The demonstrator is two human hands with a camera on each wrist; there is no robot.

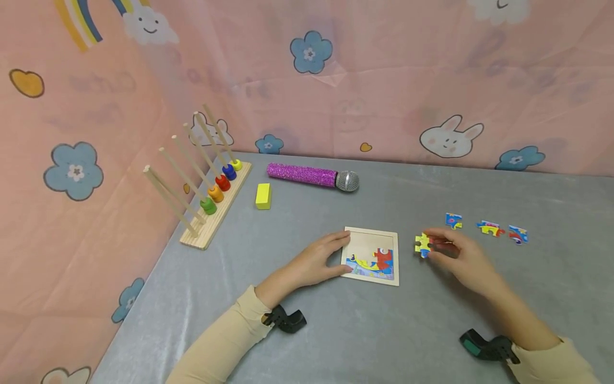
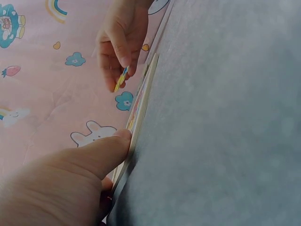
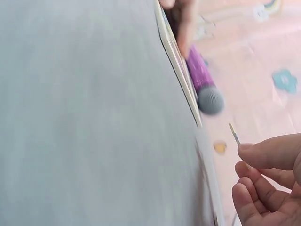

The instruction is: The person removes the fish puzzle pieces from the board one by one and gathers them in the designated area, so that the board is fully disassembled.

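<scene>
We are looking at a square, shallow, pale wooden puzzle tray [image 1: 366, 243] that is lying on the soft grey tablecloth [image 1: 384, 330] in front of us. Red, yellow and blue fitted pieces [image 1: 382, 260] are filling its six o'clock side and reaching up toward three; bare wood is showing at nine and twelve.

Our left hand [image 1: 318, 261] is holding the tray's nine o'clock edge, the thumb near seven and a finger near eleven. At the tray's three o'clock, apart from it, our right hand [image 1: 462, 261] is pinching a yellow, red and blue jigsaw piece [image 1: 422, 244] between thumb and fingers, off the cloth.

We are judging this to be mid-assembly, with one piece waiting to go in. The next move is probably calling for a carry toward nine o'clock, a turn to match the cut edges, then a flat press while the left hand is steadying the tray. We cannot tell exactly which gap is suiting it.

Three multicoloured loose jigsaw pieces [image 1: 490, 229] are lying from twelve to two o'clock of the right hand. Farther from the tray, a glittery purple microphone [image 1: 302, 174] is lying at eleven, a yellow rectangular block [image 1: 263, 196] is sitting at ten, and a pale wooden peg rack [image 1: 213, 220] with coloured rings is standing between nine and ten.
</scene>
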